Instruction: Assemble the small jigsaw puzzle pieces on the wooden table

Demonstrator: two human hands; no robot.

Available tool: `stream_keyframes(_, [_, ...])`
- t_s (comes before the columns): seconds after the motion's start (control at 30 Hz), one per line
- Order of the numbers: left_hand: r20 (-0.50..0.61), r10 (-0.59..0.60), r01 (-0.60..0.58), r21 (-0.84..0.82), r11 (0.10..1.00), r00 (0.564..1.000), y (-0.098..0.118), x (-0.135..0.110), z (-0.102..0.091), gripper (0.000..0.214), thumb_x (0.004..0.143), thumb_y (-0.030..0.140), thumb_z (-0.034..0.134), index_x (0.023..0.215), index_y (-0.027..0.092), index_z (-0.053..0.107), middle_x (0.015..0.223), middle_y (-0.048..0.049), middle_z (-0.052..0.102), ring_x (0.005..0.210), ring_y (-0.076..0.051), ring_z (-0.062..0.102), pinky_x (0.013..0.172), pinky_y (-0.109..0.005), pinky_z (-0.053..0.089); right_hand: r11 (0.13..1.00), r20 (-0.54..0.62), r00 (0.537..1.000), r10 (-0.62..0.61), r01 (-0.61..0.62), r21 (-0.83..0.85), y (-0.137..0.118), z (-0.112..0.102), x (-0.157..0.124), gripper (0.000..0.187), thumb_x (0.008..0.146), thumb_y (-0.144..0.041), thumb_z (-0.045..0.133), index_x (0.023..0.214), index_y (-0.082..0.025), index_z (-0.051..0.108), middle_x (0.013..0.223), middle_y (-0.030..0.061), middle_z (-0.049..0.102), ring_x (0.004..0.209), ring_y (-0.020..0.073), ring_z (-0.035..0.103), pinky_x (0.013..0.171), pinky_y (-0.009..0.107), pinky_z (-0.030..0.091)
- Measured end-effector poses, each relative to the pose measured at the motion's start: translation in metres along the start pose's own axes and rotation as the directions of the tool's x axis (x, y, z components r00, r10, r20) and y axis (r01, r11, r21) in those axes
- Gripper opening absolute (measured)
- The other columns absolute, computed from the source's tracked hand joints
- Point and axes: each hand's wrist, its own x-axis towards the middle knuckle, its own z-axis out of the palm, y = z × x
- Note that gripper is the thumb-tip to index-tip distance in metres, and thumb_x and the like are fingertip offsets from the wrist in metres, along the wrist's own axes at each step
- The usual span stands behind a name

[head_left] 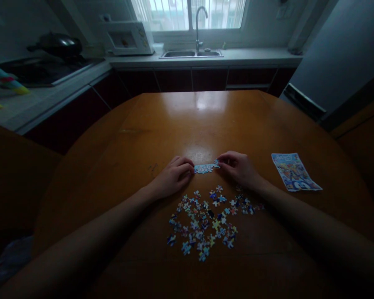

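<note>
A short strip of joined jigsaw pieces, light blue with white lettering, lies on the wooden table. At its left end my left hand rests with curled fingers touching the edge. My right hand pinches a small puzzle piece against the strip's right end. Nearer to me, between my forearms, spreads a loose heap of puzzle pieces in blue, white, yellow and dark colours. To the right of my right hand lies a creased picture sheet with colourful cartoon figures.
Beyond the table runs a counter with a sink, a tap and a white microwave. A black wok sits on the stove at left. A large grey appliance stands at right.
</note>
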Motion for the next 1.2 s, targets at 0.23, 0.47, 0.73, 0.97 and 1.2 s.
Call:
stream_keyframes(0.23, [-0.005,-0.005,0.005,0.001,1.0,1.0,-0.003,-0.001,0.002,0.014,0.098,0.02,0.053,0.099,0.022,0.067,0.113,-0.0072,0.065,0.109,-0.023,0.056,0.097,-0.041,0.047,0.962,0.168,0.974,-0.154,0.187,-0.199,0.001,-0.001,0.001,0.002,0.087,-0.023,0.072,0.088,-0.022,0.072,0.083,0.0033,0.064,0.083,0.0191,0.057,0.076,0.034,0.046])
stream_keyframes(0.47, [-0.005,0.003,-0.003,-0.002,1.0,1.0,-0.001,-0.001,0.001,0.013,0.098,0.021,0.053,0.099,0.022,0.066,0.113,-0.0064,0.064,0.11,-0.022,0.055,0.099,-0.04,0.047,0.962,0.188,0.973,-0.132,0.171,-0.213,0.002,-0.001,0.002,0.002,0.086,-0.022,0.072,0.088,-0.023,0.072,0.082,0.0032,0.063,0.084,0.02,0.056,0.077,0.034,0.045])
stream_keyframes(0.73, [0.001,-0.001,0.001,-0.004,1.0,1.0,-0.001,0.0,0.0,0.013,0.097,0.018,0.054,0.099,0.021,0.066,0.113,-0.0064,0.064,0.109,-0.022,0.055,0.098,-0.04,0.046,0.957,0.211,0.966,-0.148,0.194,-0.217,0.003,0.0,0.002,0.002,0.085,-0.019,0.071,0.087,-0.021,0.071,0.083,0.0041,0.065,0.085,0.0204,0.056,0.078,0.034,0.044])
stream_keyframes(0.97, [0.003,0.0,0.0,0.008,1.0,1.0,-0.003,-0.001,0.001,0.013,0.098,0.02,0.053,0.101,0.022,0.066,0.114,-0.0066,0.064,0.11,-0.022,0.054,0.098,-0.04,0.046,0.956,0.203,0.964,-0.174,0.215,-0.202,0.001,-0.002,0.002,0.008,0.083,-0.017,0.071,0.09,-0.02,0.072,0.081,0.0036,0.064,0.083,0.0194,0.056,0.076,0.033,0.044])
stream_keyframes(1.2, [0.007,0.006,-0.006,0.007,1.0,1.0,-0.004,-0.002,0.002,0.013,0.097,0.018,0.053,0.1,0.021,0.065,0.114,-0.007,0.064,0.109,-0.022,0.055,0.099,-0.039,0.046,0.983,-0.041,0.994,-0.1,0.093,-0.156,0.01,-0.005,0.003,0.012,0.084,-0.014,0.062,0.089,-0.019,0.072,0.081,0.0036,0.063,0.074,0.0176,0.055,0.068,0.032,0.044])
